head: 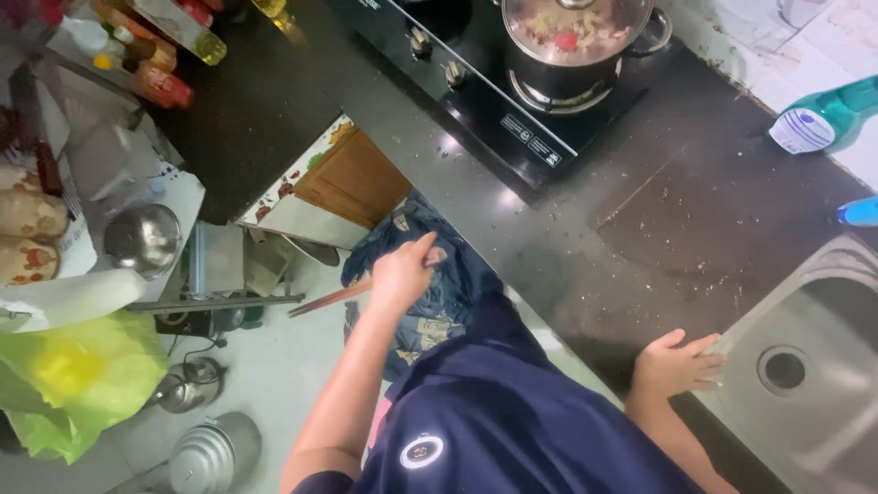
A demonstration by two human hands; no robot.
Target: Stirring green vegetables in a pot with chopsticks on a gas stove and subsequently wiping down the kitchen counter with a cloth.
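L hand: my left hand (pixel 400 273) closed round wooden chopsticks (pixel 329 299), held low by my side, tips toward floor
R hand: my right hand (pixel 677 364) flat, fingers spread, resting on dark counter (pixel 658 220) edge, just beside steel sink (pixel 814 366)
Stove: black gas hob (pixel 494 101) w/ lidded pot (pixel 572 41); well apart from both hands
Floor: metal pots (pixel 210 448); green bag (pixel 73 375)
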